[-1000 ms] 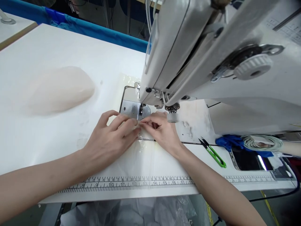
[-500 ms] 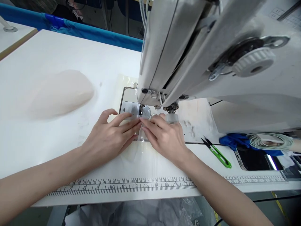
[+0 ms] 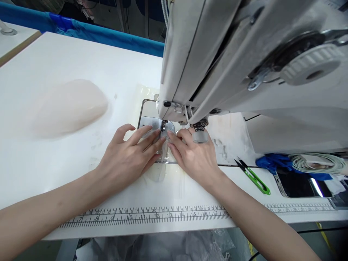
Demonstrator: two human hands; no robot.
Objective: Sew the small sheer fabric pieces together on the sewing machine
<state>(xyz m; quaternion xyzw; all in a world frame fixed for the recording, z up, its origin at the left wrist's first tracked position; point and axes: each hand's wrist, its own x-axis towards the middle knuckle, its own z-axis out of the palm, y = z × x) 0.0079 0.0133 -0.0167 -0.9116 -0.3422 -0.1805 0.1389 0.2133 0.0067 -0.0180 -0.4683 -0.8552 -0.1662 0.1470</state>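
The fingers of my left hand (image 3: 129, 152) are stretched and spread. Their tips rest on the metal needle plate (image 3: 148, 122) and on a clear, thin strip (image 3: 164, 156), whose exact kind I cannot make out. The strip runs from under the presser foot (image 3: 164, 125) towards me. On its other side lies my right hand (image 3: 197, 156), palm down, with fingers loosely bent and apart, thumb and forefinger beside the strip. Part of its fingers is hidden behind a knob (image 3: 200, 136) of the sewing machine (image 3: 190, 72).
Green thread snips (image 3: 254, 177) lie right of my hand, then a phone (image 3: 301, 184), blue cloth (image 3: 272, 161) and a coiled cable (image 3: 317, 163). A pale, skin-coloured pad-like shape (image 3: 73, 107) lies at left. A printed ruler (image 3: 157, 214) runs along the table's front edge.
My hands have drawn slightly apart at the fingertips, and more of the clear strip shows between them, reaching nearer to me. The view has shifted a little.
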